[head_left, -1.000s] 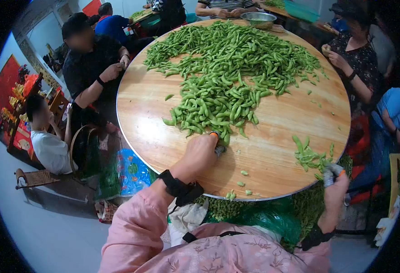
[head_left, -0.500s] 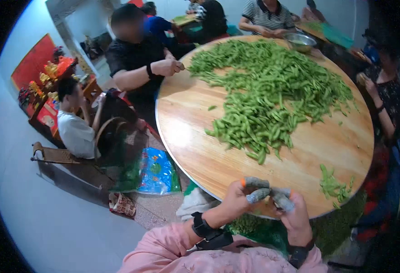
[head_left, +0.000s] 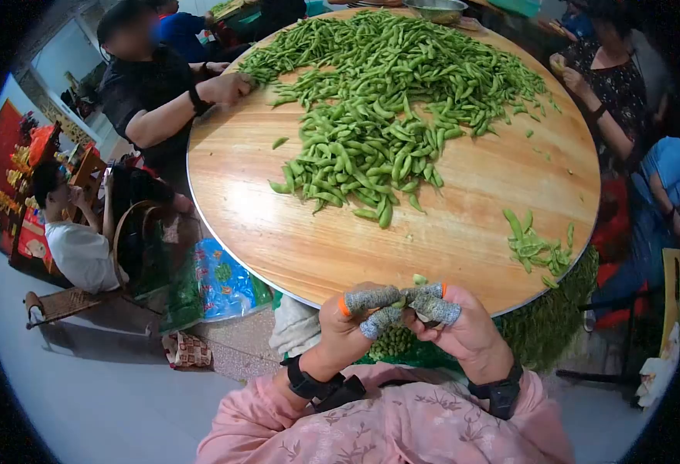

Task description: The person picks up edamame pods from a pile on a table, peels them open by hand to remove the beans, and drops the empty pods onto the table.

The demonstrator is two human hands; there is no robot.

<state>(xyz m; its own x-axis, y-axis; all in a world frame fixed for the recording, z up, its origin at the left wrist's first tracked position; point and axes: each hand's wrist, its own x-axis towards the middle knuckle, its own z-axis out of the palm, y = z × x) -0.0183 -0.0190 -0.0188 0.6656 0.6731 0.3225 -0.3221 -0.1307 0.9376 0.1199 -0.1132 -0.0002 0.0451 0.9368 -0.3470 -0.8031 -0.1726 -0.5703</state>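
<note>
Just over the near table edge, my left hand [head_left: 344, 321] and my right hand [head_left: 463, 325] meet fingertip to fingertip. Grey knitted finger sleeves with orange rims cover the thumb and forefinger of each. Pinched between them is an edamame pod [head_left: 402, 302], mostly hidden by the fingertips. A pale green bean [head_left: 419, 279] shows just beyond my fingers. Further off, a large heap of edamame pods [head_left: 371, 147] spreads over the round wooden table [head_left: 278, 247]. A small pile of pods [head_left: 537, 246] lies to the right of my hands.
A co-worker in black [head_left: 150, 93] sits at the left, one hand at the heap. Another person in a dark patterned top [head_left: 606, 85] sits at the right. A metal bowl [head_left: 437, 9] stands at the far edge. Below my hands are green beans [head_left: 394, 344].
The view has tilted down and shifted right, so the table appears higher and further left. My hands have come closer together, and a pale bean now shows beyond the fingertips.
</note>
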